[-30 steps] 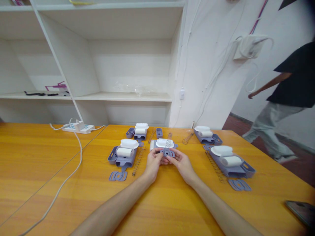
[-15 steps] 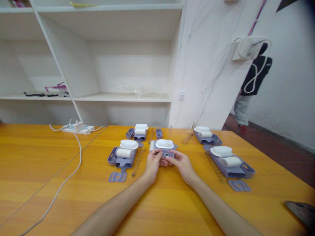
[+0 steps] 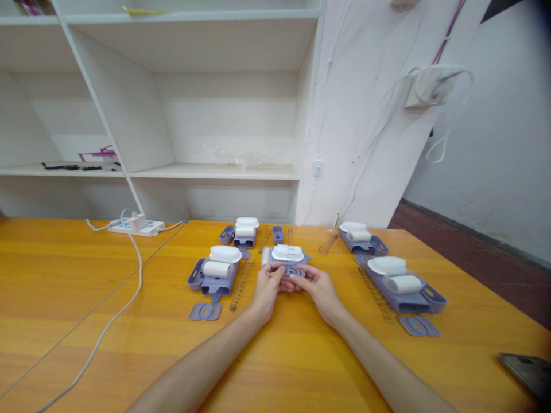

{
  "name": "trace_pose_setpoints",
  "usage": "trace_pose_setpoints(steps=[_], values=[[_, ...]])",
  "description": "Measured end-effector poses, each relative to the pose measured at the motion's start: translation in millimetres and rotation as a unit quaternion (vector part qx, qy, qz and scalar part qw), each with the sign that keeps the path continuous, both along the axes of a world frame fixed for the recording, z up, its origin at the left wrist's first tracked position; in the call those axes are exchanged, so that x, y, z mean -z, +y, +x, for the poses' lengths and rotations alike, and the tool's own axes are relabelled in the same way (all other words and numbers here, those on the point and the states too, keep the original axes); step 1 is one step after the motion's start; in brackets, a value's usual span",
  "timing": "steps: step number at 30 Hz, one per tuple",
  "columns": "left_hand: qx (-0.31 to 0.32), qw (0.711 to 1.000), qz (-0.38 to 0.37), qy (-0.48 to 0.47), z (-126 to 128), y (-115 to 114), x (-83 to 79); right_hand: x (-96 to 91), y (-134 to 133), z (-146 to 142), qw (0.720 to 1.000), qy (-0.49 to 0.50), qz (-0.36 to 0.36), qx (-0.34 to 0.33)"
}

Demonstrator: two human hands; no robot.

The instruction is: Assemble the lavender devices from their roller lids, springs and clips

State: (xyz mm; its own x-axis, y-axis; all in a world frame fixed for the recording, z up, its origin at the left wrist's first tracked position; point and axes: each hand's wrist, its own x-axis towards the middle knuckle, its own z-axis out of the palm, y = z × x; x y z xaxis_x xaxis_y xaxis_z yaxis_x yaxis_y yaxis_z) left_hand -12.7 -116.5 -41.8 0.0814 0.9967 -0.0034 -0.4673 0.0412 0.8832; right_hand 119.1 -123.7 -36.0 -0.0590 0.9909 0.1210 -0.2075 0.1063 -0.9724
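Note:
Between my two hands is a flat grey-purple plastic plate with cut-out openings (image 3: 294, 271). My left hand (image 3: 271, 287) pinches its left end, and my right hand (image 3: 316, 288) grips its right end with the thumb on top. Just beyond the fingers lies a grey-purple housing (image 3: 306, 257) bearing a white oval cover (image 3: 287, 252), a coiled wire spring (image 3: 295, 250) on top and a white roller (image 3: 266, 256) at its left. The fingers hide the housing's near side and the plate's underside.
Similar part sets stand around: housings at left (image 3: 220, 281), back left (image 3: 245, 242), right (image 3: 411, 298) and back right (image 3: 359, 244). Loose springs (image 3: 242, 285) and a flat plate (image 3: 205, 311) lie nearby. A power strip (image 3: 142, 225), white cable (image 3: 140, 269) and phone (image 3: 527, 373) share the table.
My hands and the plate stay almost still. The person walking at the right has passed out of sight, nearly all hidden behind the wall.

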Motion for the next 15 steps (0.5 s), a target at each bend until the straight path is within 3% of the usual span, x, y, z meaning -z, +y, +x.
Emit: trace_pose_setpoints(steps=[15], values=[[-0.008, 1.000, 0.012, -0.001, 1.5, -3.4, -4.7, 1.7, 0.7, 1.1, 1.000, 0.012, -0.009, -0.010]])
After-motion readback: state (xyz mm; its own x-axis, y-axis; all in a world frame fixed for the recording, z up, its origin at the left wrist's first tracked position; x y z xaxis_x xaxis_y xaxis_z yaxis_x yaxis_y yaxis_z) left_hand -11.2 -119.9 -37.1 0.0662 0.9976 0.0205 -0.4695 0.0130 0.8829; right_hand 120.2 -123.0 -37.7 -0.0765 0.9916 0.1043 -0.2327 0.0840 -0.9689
